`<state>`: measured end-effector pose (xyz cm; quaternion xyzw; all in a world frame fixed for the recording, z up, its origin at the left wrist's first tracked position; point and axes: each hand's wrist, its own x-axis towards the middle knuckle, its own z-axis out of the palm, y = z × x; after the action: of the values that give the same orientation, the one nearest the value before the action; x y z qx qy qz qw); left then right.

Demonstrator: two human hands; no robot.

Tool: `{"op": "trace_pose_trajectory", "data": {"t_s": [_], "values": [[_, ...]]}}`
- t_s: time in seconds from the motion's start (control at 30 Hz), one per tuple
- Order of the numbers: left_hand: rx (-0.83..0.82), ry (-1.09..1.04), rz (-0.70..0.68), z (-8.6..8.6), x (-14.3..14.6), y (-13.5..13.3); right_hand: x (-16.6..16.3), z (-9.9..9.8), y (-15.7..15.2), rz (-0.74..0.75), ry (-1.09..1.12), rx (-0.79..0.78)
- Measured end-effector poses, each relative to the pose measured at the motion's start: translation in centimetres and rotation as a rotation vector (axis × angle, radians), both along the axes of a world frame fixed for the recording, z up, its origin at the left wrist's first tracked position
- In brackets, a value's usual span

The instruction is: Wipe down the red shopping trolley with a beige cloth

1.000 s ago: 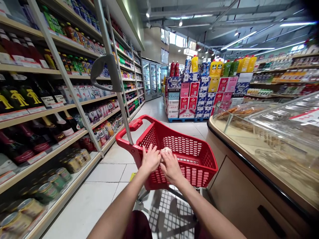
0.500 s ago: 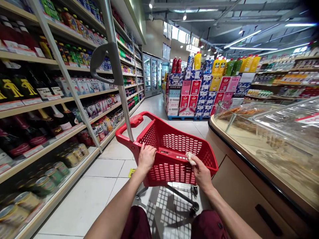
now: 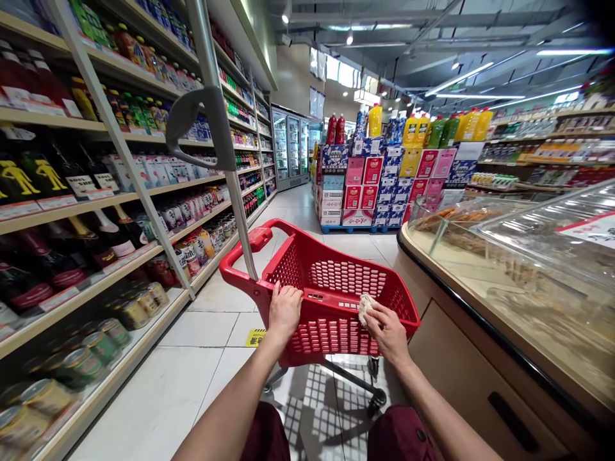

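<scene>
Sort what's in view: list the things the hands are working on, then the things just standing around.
In hand:
- red cart, left hand gripping its near rim
- crumpled cloth, right hand pressing it to the cart's inner wall

Standing around:
- bottle shelves
- glass food counter
- stacked drink cartons
- grey pull handle

The basket (image 3: 331, 288) is bright red plastic, pierced all over in a grid of small holes. Inside it, the cloth (image 3: 366, 306) is off-white. Beyond the basket, the stacked cartons (image 3: 379, 182) are red, pink, blue and white. Beneath it, the floor tiles (image 3: 158, 397) are pale grey-white.
</scene>
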<state>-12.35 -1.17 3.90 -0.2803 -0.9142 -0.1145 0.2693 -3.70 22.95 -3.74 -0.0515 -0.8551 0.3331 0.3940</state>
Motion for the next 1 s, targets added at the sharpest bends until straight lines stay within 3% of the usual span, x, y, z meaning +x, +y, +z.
{"op": "trace_pose_trajectory", "data": {"t_s": [0.3,0.37,0.47,0.57,0.67,0.77,0.87,0.93,1.0], "values": [[-0.002,0.020,0.018,-0.1,0.1,0.1,-1.2,2.6,2.9,-0.065,-0.360,-0.079],[0.003,0.028,0.022,-0.2,0.1,0.2,-1.4,2.1,3.3,-0.090,-0.296,0.034],[0.000,0.033,0.030,-0.4,0.1,0.6,-1.3,0.7,2.5,0.004,-0.176,0.285],[-0.005,0.041,0.036,-0.5,0.3,0.9,-1.2,-0.4,1.1,0.020,-0.202,0.410],[-0.009,0.061,0.029,-0.4,0.4,0.9,-0.9,-0.7,1.3,-0.057,-0.294,0.466],[-0.015,0.082,0.006,-0.4,0.5,0.8,-0.1,-1.2,4.4,-0.009,-0.339,0.495],[0.010,0.097,-0.008,-0.6,0.5,0.7,0.7,-2.3,7.3,-0.134,-0.279,0.404],[0.035,0.100,-0.015,-0.7,0.5,0.8,0.4,-3.0,6.9,-0.213,-0.212,0.351],[0.043,0.098,-0.019,-0.8,0.4,0.9,-0.6,-3.4,4.6,-0.187,-0.173,0.354]]}}
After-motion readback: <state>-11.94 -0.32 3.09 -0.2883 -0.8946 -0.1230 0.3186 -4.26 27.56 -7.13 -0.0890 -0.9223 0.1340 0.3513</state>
